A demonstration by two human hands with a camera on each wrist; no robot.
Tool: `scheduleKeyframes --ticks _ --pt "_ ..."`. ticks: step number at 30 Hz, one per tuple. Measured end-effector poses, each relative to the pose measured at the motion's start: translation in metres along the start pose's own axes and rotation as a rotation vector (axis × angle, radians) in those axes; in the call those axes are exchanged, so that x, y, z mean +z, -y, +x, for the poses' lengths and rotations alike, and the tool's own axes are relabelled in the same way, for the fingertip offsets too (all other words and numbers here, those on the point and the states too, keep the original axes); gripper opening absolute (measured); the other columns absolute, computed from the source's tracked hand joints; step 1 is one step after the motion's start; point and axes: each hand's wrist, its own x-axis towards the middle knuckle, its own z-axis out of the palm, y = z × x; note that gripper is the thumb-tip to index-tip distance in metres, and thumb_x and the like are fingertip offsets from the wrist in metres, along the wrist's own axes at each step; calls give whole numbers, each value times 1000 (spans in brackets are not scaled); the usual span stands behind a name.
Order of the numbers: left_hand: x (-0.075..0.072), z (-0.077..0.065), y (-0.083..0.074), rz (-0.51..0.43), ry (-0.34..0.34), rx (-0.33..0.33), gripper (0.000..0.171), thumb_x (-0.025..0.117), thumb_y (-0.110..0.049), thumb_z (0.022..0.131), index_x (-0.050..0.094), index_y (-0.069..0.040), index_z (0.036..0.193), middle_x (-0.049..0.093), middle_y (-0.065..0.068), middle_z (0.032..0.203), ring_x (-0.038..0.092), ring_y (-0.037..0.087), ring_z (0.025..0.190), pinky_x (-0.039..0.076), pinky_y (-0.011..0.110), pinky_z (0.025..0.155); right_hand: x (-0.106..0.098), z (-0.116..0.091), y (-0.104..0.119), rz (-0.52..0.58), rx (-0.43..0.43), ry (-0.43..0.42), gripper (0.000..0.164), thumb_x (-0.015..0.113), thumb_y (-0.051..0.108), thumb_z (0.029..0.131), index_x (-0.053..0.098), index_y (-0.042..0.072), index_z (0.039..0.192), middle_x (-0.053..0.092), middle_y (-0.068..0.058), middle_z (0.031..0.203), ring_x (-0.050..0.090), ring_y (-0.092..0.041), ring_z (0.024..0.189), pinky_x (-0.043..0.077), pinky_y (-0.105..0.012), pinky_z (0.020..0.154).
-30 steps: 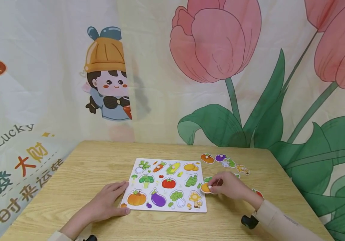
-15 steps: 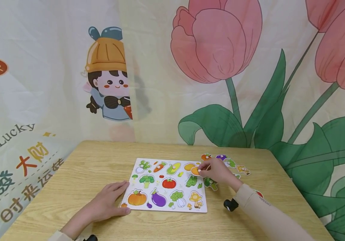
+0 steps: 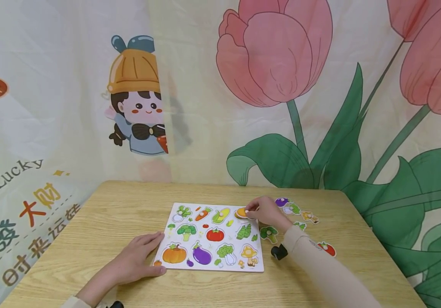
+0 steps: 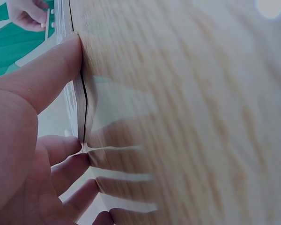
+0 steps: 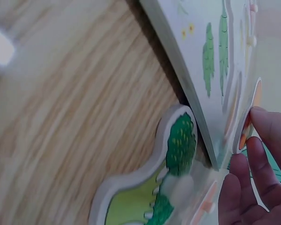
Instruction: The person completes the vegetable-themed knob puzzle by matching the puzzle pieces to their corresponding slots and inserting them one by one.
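Observation:
A white vegetable peg puzzle board (image 3: 195, 244) lies on the wooden table in the head view. My left hand (image 3: 137, 259) rests at its left side, thumb by the near corner and fingers along the edge. The left wrist view shows the fingertips (image 4: 75, 161) touching that edge. My right hand (image 3: 268, 211) pinches an orange puzzle piece (image 3: 241, 212) by its knob, over the board's far right corner. In the right wrist view this piece (image 5: 246, 124) stands tilted between thumb and fingers, close over the board. Knobbed carrot (image 3: 203, 213) and corn (image 3: 221, 215) pieces sit in the board.
Right of the board lie a broccoli piece (image 3: 269, 234), an eggplant piece (image 3: 282, 202), a leafy green piece (image 3: 292, 208), a mushroom piece (image 3: 310, 217) and a tomato piece (image 3: 327, 249). The right forearm crosses the table's right side. A printed curtain (image 3: 197, 85) hangs behind.
My right hand has carried the orange piece from right of the board up and left to its far right corner. The broccoli piece is uncovered; the pumpkin piece is now hidden. The left hand stays put.

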Motion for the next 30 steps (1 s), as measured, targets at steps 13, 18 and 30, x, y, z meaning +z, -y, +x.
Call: scheduleKeyframes --ticks 13,18,30 --pt "-1 -1 -2 -10 2 -3 99 72 -64 76 39 -6 150 37 14 153 30 40 139 33 61 106 10 12 3 -30 50 -11 5 77 22 86 76 23 91 65 6 88 56 -18 85 50 -28 68" --pt "-2 -2 -2 -7 1 -1 98 72 -63 77 40 -5 149 38 15 153 31 40 138 33 61 106 10 13 3 -34 42 0 6 76 22 87 76 22 92 65 6 89 56 -18 85 50 -28 70" --pt "-1 -1 -2 6 -1 3 98 72 -63 77 39 -6 150 38 15 153 31 41 138 33 61 106 10 12 6 -45 11 17 8 75 19 87 77 19 96 67 7 90 57 -16 84 51 -28 73"
